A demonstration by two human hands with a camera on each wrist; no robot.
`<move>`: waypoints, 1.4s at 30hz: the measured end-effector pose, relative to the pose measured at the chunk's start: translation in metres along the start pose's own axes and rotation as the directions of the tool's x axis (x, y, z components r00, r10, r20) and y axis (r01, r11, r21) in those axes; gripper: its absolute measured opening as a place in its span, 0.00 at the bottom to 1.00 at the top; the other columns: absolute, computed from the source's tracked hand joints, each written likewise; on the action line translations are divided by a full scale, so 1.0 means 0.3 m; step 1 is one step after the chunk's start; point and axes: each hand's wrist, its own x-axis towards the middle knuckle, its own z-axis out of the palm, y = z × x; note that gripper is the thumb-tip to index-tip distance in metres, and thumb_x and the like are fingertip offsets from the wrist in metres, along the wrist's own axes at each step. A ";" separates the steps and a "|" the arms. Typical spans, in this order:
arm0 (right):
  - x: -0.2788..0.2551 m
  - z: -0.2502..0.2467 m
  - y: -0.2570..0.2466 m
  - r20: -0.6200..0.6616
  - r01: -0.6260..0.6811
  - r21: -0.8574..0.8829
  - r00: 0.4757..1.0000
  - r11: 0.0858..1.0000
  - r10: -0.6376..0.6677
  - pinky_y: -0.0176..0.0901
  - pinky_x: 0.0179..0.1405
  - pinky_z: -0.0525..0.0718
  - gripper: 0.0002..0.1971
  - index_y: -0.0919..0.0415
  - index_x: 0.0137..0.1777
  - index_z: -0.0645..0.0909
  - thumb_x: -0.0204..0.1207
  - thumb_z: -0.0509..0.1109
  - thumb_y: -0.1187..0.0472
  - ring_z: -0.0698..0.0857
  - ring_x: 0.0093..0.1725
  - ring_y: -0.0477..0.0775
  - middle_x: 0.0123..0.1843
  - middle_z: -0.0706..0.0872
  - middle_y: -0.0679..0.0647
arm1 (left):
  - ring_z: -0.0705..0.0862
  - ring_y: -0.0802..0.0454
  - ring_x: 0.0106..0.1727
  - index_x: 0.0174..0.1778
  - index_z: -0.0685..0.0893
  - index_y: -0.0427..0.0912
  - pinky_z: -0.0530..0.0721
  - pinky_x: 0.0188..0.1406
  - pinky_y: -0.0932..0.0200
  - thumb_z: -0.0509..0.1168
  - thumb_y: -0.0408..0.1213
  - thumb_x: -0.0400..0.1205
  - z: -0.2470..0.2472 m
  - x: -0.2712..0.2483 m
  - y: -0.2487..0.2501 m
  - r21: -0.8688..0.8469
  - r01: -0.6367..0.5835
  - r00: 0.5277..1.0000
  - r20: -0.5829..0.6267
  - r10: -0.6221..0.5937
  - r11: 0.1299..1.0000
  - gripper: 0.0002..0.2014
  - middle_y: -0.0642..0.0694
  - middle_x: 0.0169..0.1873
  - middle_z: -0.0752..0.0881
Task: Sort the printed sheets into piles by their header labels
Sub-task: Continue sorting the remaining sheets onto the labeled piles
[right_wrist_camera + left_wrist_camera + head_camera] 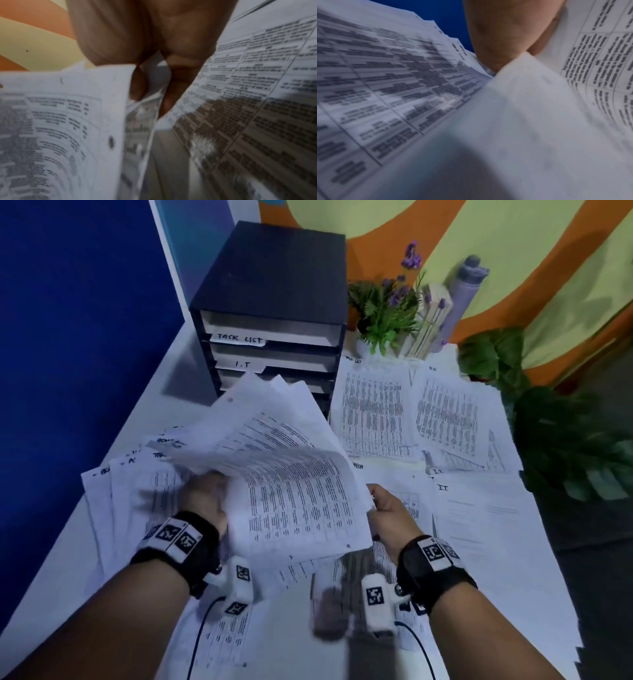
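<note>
Step in hand, as judged: a sheet is being separated from the unsorted bundle. At lower centre of the head view, the left hand grips the fanned bundle of sheets at its lower edge, fingers curled beneath. The right hand, centre right, pinches the edge of the top sheet, thumb and fingers clamped on paper. Both wrists are raised above the table, palms turned inward. Next move likely calls for reading the header and laying the sheet on its matching pile: the I.T. pile at right, others further up. Upper centre stands the labelled tray rack.
</note>
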 end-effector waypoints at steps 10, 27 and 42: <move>0.062 -0.415 0.107 -0.659 -0.085 0.048 0.746 0.995 0.095 0.27 0.17 0.69 0.11 0.73 0.60 0.78 0.80 0.61 0.73 0.72 0.39 0.56 0.43 0.74 0.58 | 0.85 0.41 0.44 0.43 0.84 0.43 0.80 0.44 0.55 0.62 0.26 0.79 0.200 -0.045 -0.072 0.167 -0.064 0.997 0.049 0.057 0.984 0.08 0.48 0.34 0.89; 0.347 -0.298 -0.190 -0.446 0.084 -0.167 0.882 0.982 -0.151 0.44 0.71 0.68 0.25 0.58 0.80 0.65 0.83 0.63 0.59 0.71 0.77 0.57 0.79 0.70 0.56 | 0.85 0.43 0.56 0.63 0.85 0.46 0.80 0.62 0.48 0.64 0.35 0.84 0.131 -0.022 -0.015 0.395 -0.215 0.962 -0.073 0.264 0.893 0.12 0.48 0.54 0.88; 0.055 -0.319 0.085 -0.328 0.025 -0.041 0.944 0.999 -0.037 0.46 0.45 0.83 0.03 0.56 0.49 0.80 0.79 0.67 0.64 0.83 0.43 0.56 0.42 0.84 0.53 | 0.76 0.41 0.70 0.77 0.71 0.39 0.72 0.69 0.49 0.50 0.49 0.90 0.303 -0.140 -0.064 0.617 -0.210 0.978 0.132 0.163 0.759 0.24 0.38 0.74 0.75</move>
